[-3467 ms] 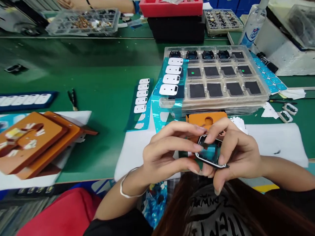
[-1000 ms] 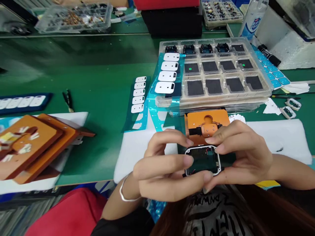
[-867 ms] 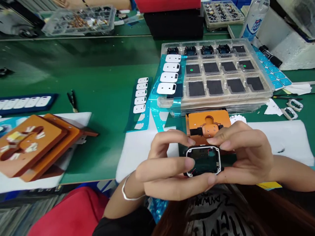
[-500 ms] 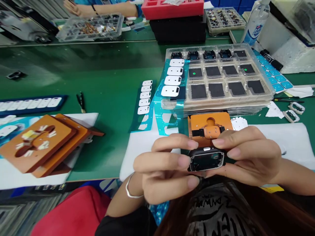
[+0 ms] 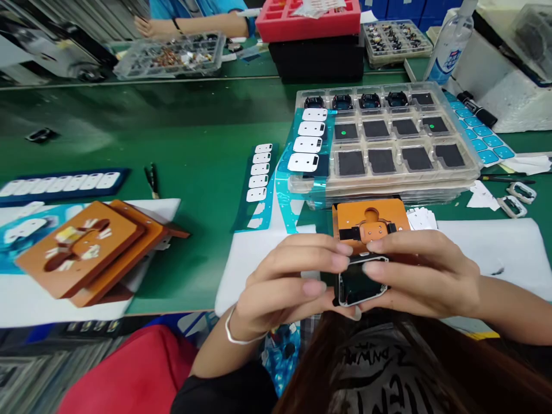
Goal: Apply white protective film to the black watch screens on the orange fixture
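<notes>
Between my two hands is a black smartwatch case (image 5: 360, 283) with a pale rim, its dark open face tilted up toward me. My left hand (image 5: 284, 282) grips its left side, fingertips along the edge. From the other side my right hand (image 5: 425, 273) grips it, with a fingertip lying on the rim. Just behind the case stands an orange fixture (image 5: 351, 214) with a rounded recess and a black strip across it. A clear plastic tray (image 5: 388, 179) lies beyond, with several black watch frames (image 5: 370, 102) in its back row.
Blue film strips with white stickers (image 5: 307, 145) overlap the tray's left side. At left, orange fixture blocks (image 5: 81, 247) rest on white foam. A bottle (image 5: 448, 46) stands at back right. Across the bench, another person's arm (image 5: 211, 26) lies behind a parts box (image 5: 172, 56).
The watch case has turned in my hands, so its open face shows more fully. My right fingers have slid onto its rim. The whole view has shifted slightly.
</notes>
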A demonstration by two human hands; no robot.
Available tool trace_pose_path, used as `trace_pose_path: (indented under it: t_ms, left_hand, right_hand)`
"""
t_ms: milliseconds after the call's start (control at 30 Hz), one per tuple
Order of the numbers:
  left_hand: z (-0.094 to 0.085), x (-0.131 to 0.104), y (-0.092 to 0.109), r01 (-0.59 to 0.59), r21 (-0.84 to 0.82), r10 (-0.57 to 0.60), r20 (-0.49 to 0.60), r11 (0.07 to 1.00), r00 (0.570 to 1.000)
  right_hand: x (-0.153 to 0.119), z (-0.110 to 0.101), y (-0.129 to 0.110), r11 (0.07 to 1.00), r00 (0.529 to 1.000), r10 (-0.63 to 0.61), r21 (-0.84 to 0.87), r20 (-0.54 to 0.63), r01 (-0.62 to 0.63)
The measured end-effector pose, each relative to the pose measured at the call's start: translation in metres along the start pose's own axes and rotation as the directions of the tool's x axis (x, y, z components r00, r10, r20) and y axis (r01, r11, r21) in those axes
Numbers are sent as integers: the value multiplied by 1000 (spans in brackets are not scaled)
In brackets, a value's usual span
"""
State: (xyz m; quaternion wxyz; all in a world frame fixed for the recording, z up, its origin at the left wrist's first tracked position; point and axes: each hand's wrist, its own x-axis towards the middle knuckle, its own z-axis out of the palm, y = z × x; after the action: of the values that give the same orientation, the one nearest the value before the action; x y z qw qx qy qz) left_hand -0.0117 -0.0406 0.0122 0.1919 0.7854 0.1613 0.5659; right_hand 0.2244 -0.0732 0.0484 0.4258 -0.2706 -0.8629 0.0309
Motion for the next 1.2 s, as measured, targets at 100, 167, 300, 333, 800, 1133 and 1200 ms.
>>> trace_pose_path:
  t_ms: [100, 167, 300, 333, 800, 1133, 1200]
  left_hand:
    - [8, 10, -3, -198, -15, 198, -21, 980, 980]
    - [10, 14, -5, -216, -9, 215, -31, 976, 976]
    - [10, 19, -3, -153, -23, 154, 47, 988, 987]
    - [10, 19, -2, -138, -37, 141, 70, 990, 988]
    - [-56, 24, -64, 318, 457, -72, -478, 830, 875]
    - [-94, 8, -110, 839, 523, -682, -670, -152, 294]
    - [-92, 7, -109, 836, 515, -690, -676, -189, 260]
  right_hand:
    - [1, 6, 5, 995, 996, -58, 76, -66, 63]
    - [2, 9, 6, 988, 995, -29, 151, -92, 43]
    - [3, 12, 6, 961, 995, 22, 275, -101, 6]
    - [2, 12, 6, 953, 995, 37, 303, -97, -6]
    - [-6, 18, 13, 921, 969, 226, 345, -97, -180]
    - [-10, 13, 20, 952, 978, 207, 226, 18, -206]
    - [-9, 14, 20, 957, 979, 204, 209, 4, -200]
